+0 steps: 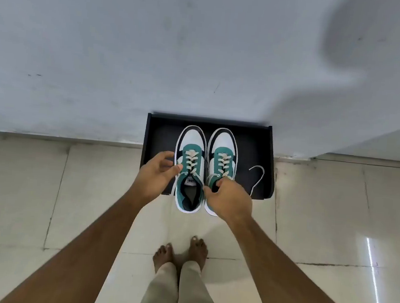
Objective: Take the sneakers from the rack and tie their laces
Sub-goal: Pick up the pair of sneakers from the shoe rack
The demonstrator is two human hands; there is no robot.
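Two teal, white and black sneakers stand side by side on a low black rack (pixel 253 141), toes toward the wall and heels hanging over its front edge. My left hand (pixel 156 174) is open beside the left sneaker (pixel 191 150), its thumb touching the shoe's outer side near the laces. My right hand (pixel 228 199) covers the collar of the right sneaker (pixel 223 146), with fingers hooked into its opening. A loose white lace (pixel 257 178) trails from the right sneaker across the rack.
The rack stands against a pale grey wall (pixel 154 50) on a cream tiled floor (pixel 45 198). My bare feet (pixel 180 251) are on the tiles just in front of it. A white ledge or wall corner (pixel 376 142) juts in at the right.
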